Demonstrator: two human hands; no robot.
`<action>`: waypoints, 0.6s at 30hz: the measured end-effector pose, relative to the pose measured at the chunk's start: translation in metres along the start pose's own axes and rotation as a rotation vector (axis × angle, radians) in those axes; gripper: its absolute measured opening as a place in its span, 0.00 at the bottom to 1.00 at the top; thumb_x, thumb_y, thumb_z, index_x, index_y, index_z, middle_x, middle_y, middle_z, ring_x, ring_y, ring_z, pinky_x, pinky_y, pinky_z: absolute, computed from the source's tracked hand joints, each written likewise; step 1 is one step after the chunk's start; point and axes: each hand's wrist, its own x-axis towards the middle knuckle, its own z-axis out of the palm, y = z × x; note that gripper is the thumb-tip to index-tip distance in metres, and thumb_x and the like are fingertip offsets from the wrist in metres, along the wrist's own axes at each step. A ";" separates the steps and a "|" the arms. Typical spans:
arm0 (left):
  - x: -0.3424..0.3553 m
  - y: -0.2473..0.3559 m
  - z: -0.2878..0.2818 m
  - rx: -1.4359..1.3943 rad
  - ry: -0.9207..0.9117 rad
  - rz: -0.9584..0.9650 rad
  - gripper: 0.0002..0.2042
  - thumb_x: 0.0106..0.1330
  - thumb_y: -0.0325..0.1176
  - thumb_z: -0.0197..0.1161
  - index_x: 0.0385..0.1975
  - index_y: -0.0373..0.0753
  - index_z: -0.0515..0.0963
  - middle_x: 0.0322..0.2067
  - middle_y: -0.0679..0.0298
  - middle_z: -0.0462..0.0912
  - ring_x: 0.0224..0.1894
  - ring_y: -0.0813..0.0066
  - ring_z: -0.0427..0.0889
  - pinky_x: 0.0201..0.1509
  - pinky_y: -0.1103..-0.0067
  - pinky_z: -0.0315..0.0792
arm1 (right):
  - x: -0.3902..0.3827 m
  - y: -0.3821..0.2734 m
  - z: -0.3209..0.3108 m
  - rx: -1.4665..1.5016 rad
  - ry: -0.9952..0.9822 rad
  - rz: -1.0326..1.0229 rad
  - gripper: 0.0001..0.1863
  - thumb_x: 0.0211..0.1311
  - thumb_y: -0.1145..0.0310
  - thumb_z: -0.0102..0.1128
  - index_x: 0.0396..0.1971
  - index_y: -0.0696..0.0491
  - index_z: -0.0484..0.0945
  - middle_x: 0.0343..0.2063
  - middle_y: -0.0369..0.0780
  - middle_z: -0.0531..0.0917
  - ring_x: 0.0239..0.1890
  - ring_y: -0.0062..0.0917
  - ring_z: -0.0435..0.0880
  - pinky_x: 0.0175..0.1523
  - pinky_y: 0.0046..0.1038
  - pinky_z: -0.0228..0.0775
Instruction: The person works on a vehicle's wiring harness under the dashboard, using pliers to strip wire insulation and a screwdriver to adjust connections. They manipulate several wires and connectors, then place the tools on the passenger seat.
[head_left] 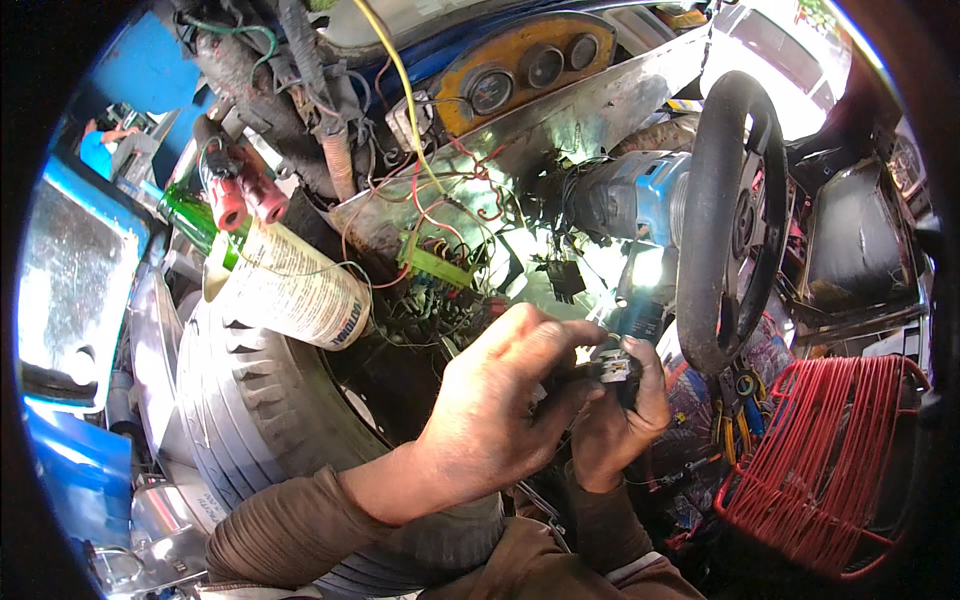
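Observation:
Both hands meet in front of the open dashboard. My left hand (490,390) is closed, its thumb and fingers pinching a small dark electrical part (612,367) with pale metal pieces at its end. From the other side, my right hand (625,425) grips the same part, thumb raised along its edge. The fingers cover much of it, so its exact kind is unclear. Just beyond the fingertips is a black box-shaped piece (640,322); I cannot tell whether it is joined to the part. Loose red, yellow and green wires (435,200) spread out behind my hands.
A steering wheel (725,220) stands at right, beside a blue-and-grey cylindrical tool or housing (640,195). Gauges sit in a yellow instrument panel (540,70). Left are a tyre (250,410), a white can (290,290) and a green bottle (190,215). A red corded chair (825,460) is lower right.

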 end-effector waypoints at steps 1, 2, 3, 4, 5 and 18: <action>0.001 0.000 0.000 0.036 0.008 0.063 0.20 0.58 0.23 0.73 0.51 0.36 0.79 0.33 0.58 0.79 0.38 0.58 0.82 0.44 0.72 0.78 | 0.002 -0.004 0.001 0.041 -0.005 -0.016 0.16 0.59 0.79 0.66 0.48 0.59 0.83 0.39 0.40 0.85 0.41 0.26 0.83 0.49 0.29 0.74; 0.003 0.000 0.002 0.076 -0.014 0.099 0.19 0.60 0.24 0.71 0.51 0.37 0.78 0.33 0.58 0.78 0.39 0.53 0.82 0.44 0.69 0.77 | 0.004 -0.008 0.001 -0.054 -0.042 -0.030 0.17 0.59 0.79 0.66 0.49 0.60 0.83 0.39 0.40 0.85 0.41 0.27 0.83 0.49 0.29 0.74; 0.004 0.001 0.003 0.085 -0.009 0.115 0.16 0.62 0.24 0.68 0.50 0.36 0.78 0.34 0.56 0.78 0.39 0.49 0.81 0.43 0.69 0.77 | 0.007 -0.014 0.000 -0.121 -0.090 -0.059 0.18 0.59 0.79 0.66 0.51 0.60 0.83 0.39 0.40 0.85 0.41 0.27 0.83 0.49 0.29 0.74; 0.007 0.000 0.002 0.086 0.013 0.058 0.14 0.64 0.25 0.68 0.49 0.35 0.79 0.34 0.55 0.78 0.39 0.49 0.81 0.43 0.69 0.77 | 0.011 -0.021 -0.003 -0.191 -0.133 -0.088 0.19 0.59 0.79 0.66 0.52 0.60 0.83 0.39 0.41 0.85 0.41 0.28 0.83 0.49 0.28 0.74; 0.009 -0.001 0.000 0.090 0.007 -0.019 0.13 0.65 0.27 0.67 0.48 0.35 0.79 0.34 0.54 0.78 0.39 0.49 0.82 0.43 0.69 0.77 | 0.015 -0.026 -0.004 -0.245 -0.214 -0.051 0.21 0.62 0.75 0.66 0.56 0.61 0.81 0.40 0.42 0.84 0.42 0.28 0.83 0.49 0.28 0.73; 0.024 -0.013 -0.011 -0.475 -0.120 -0.699 0.18 0.78 0.43 0.59 0.47 0.31 0.80 0.34 0.68 0.83 0.32 0.81 0.82 0.40 0.82 0.79 | 0.034 -0.035 -0.022 -0.206 -0.329 -0.105 0.13 0.60 0.80 0.68 0.46 0.58 0.86 0.37 0.45 0.89 0.37 0.35 0.90 0.42 0.31 0.80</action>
